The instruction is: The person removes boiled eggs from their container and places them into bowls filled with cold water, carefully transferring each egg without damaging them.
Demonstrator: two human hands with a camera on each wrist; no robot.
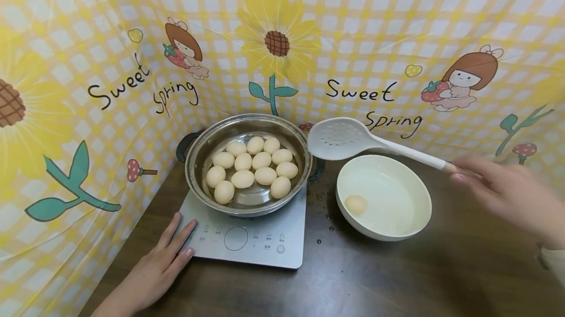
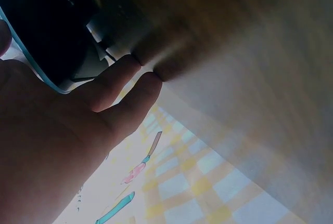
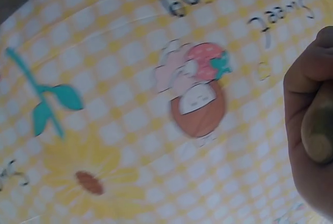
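My right hand [image 1: 514, 192] grips the wooden handle of a white slotted spoon [image 1: 340, 139]. The spoon's perforated head carries nothing and hangs between the pot and the bowl, above the table. Several pale eggs [image 1: 243, 178] lie in a steel pot [image 1: 198, 162] on a flat induction cooker [image 1: 291, 238]. A single egg [image 1: 355, 204] sits at the left side of a cream bowl [image 1: 399, 199]. With fingers extended, my left hand [image 1: 154, 270] touches the cooker's left edge. In the right wrist view, curled fingers surround the handle's rounded end [image 3: 318, 143].
Dark pot handles stick out at the left and right. Water drops [image 1: 331, 228] dot the brown table [image 1: 375, 277] between cooker and bowl. A yellow checked cloth [image 1: 353, 27] with sunflowers and cartoon figures stands behind and along the left side.
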